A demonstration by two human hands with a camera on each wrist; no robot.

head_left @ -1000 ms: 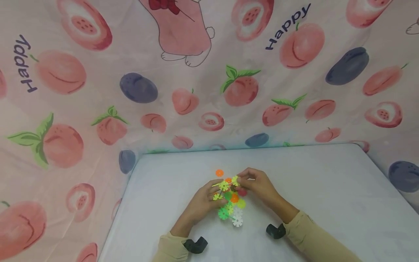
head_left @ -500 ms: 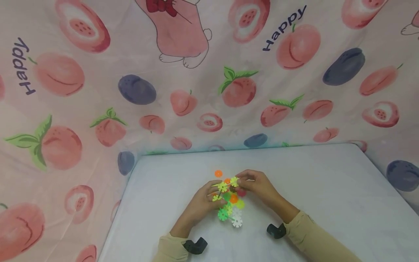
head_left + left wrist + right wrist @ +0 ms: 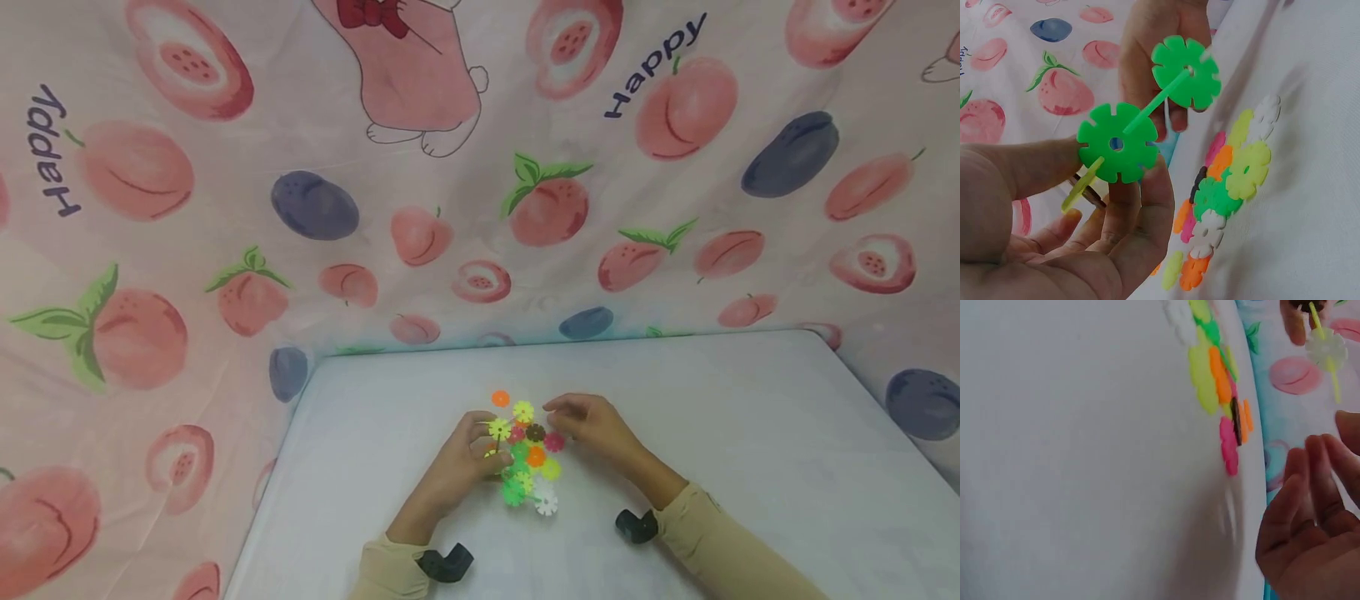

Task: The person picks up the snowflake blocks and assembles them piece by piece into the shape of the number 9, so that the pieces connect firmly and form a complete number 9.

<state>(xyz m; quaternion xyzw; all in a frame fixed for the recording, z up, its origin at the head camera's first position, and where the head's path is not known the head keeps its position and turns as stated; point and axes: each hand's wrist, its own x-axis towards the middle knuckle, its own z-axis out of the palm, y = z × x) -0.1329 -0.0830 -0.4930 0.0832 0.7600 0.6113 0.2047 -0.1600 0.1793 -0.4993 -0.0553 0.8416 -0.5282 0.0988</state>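
Observation:
My left hand (image 3: 453, 462) grips a linked chain of slotted, flower-shaped plastic discs above the table. Two upright yellow discs (image 3: 523, 411) of the chain show in the head view. Close up in the left wrist view, green discs (image 3: 1099, 132) join edge to edge between thumb and fingers, and a yellow disc (image 3: 1082, 184) and a dark one slot in below. Part of the chain is hidden by the fingers. My right hand (image 3: 597, 427) hovers just right of the chain, apart from it. Its fingers (image 3: 1279, 509) are loosely bent around nothing.
Loose discs in orange (image 3: 536, 456), pink (image 3: 554, 442), green and white (image 3: 547, 502) lie in a cluster under the hands. A single orange disc (image 3: 500, 398) lies farther back. Fruit-patterned cloth (image 3: 450, 192) hangs behind the white table (image 3: 720, 417).
My right hand has let go of the chain's upper yellow disc and drawn slightly right. The chain has shifted a little left in my left hand.

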